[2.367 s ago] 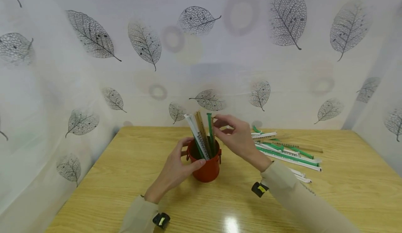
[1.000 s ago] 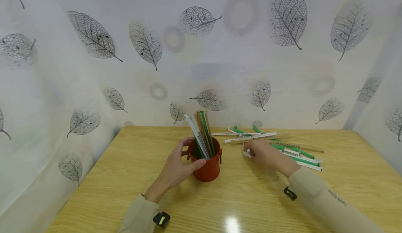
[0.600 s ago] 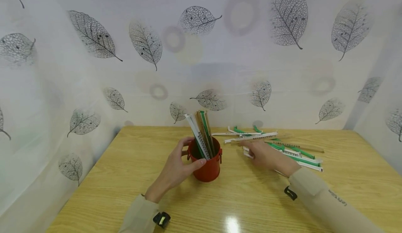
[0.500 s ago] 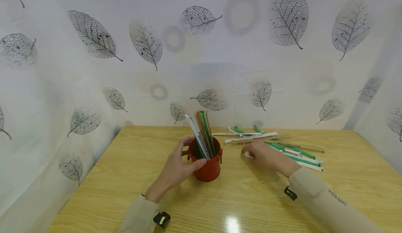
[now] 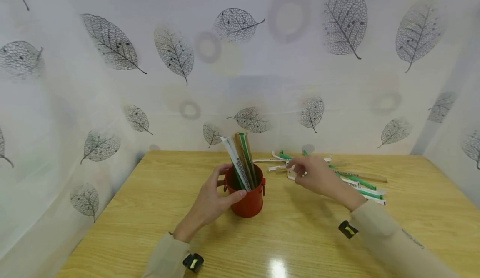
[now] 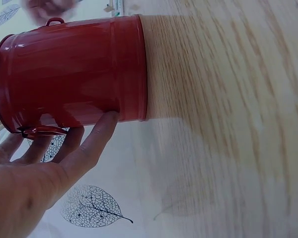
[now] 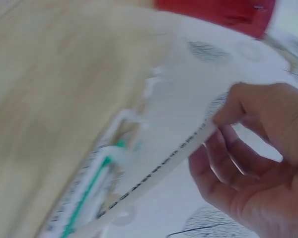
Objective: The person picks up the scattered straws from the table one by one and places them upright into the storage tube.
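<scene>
Standing upright on the table (image 5: 135, 211), the red bucket (image 5: 247, 205) is held by the left grip (image 5: 210, 203), thumb laid over the near rim and the other fingers set round the left side. In the left wrist view a fingertip (image 6: 103, 126) is seen against the bucket's wall, close to the base, with a ring handle (image 6: 45, 131) just beside the fingers. By the right grip (image 5: 318, 178) a white straw (image 7: 161, 166) is grasped, pinched by one end between thumb and finger; dark print is carried along its length. Its far end is directed down toward the loose pile (image 5: 360, 182); whether contact is made there cannot be told, the right wrist view being blurred. Inside the bucket a bundle of straws (image 5: 243, 159) is contained: white, brown and green, all tilted with tops toward the left, ends raised well above the rim. The pile is spread on the table to the right of the bucket, white, green and brown lengths being crossed over one another, partly covered by the right grip and forearm. Both forearms are clothed in beige sleeves (image 5: 390, 236). Black wrist fittings marked with yellow are noted at each cuff: left (image 5: 193, 263), right (image 5: 348, 229). The rear is closed off by a pale backdrop (image 5: 255, 69), printed with dark skeleton leaves. On the table's near part a bright patch of glare (image 5: 277, 268) is seen.
</scene>
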`<action>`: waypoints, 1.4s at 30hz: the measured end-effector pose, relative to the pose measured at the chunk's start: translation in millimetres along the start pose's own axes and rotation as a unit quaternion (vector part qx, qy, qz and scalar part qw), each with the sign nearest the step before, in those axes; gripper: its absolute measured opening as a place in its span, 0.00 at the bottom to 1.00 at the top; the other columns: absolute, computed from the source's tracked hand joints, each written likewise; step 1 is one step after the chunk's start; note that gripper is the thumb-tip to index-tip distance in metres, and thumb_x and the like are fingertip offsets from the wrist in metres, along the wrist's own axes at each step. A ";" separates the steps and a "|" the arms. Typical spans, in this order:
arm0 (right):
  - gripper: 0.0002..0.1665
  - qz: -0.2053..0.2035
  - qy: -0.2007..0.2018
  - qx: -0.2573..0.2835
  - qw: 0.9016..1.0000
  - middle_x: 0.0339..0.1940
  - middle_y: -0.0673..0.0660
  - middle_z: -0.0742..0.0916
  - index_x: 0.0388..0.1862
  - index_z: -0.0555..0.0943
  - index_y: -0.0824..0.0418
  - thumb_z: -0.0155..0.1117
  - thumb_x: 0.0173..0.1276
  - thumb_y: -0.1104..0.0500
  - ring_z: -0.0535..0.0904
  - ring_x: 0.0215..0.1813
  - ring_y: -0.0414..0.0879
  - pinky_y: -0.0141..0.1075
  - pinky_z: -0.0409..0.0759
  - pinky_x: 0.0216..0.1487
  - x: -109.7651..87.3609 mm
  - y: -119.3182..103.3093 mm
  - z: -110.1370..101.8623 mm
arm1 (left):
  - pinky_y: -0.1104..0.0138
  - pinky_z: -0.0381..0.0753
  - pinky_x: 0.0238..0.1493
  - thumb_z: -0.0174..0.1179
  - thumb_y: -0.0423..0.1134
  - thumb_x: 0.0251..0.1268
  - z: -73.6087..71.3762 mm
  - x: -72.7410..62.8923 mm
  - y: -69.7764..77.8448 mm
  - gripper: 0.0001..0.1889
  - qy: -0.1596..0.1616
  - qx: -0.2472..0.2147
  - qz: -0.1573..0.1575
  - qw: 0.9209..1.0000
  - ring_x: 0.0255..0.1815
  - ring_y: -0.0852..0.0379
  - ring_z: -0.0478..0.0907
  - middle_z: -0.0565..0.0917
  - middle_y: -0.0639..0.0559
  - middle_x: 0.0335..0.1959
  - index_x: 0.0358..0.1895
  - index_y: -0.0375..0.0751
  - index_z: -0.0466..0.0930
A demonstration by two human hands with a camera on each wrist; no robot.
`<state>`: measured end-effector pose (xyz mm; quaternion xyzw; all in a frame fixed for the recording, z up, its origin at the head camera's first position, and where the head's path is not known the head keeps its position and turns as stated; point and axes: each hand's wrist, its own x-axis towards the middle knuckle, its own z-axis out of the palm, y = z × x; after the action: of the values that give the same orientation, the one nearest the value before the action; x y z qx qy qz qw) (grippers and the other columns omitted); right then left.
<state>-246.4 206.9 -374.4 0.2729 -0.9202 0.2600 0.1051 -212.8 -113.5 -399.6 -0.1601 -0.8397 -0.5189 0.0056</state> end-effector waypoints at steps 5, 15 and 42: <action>0.19 0.013 0.129 0.055 0.990 0.34 0.55 0.89 0.48 0.86 0.61 0.63 0.60 0.74 0.85 0.36 0.40 0.27 0.86 0.36 3.8 -20.3 -21.1 | 0.48 0.81 0.62 0.72 0.51 0.62 -0.1 -0.1 0.0 0.39 -0.001 0.001 0.000 1.000 0.62 0.44 0.77 0.74 0.50 0.70 0.74 0.57 0.64; 0.18 -0.004 0.273 0.224 0.936 0.37 0.42 0.88 0.54 0.86 0.62 0.66 0.66 0.71 0.85 0.41 0.35 0.24 0.86 0.45 23.2 -60.2 -57.4 | 0.49 0.81 0.63 0.72 0.51 0.62 -0.9 -0.4 -1.6 0.39 0.000 0.002 0.000 1.000 0.63 0.45 0.77 0.74 0.50 0.70 0.74 0.56 0.64; 0.22 -0.063 0.291 0.357 0.885 0.40 0.50 0.89 0.56 0.83 0.70 0.65 0.63 0.77 0.86 0.44 0.37 0.34 0.88 0.49 65.6 -103.4 -11.3 | 0.48 0.78 0.67 0.71 0.52 0.63 -1.8 1.9 -1.3 0.39 -0.006 0.010 0.017 1.000 0.68 0.45 0.74 0.73 0.50 0.71 0.75 0.57 0.63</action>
<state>-242.5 109.6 -299.4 0.2611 -0.6740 0.6320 0.2796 -215.2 -115.1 -399.6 -0.1767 -0.8421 -0.5095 0.0111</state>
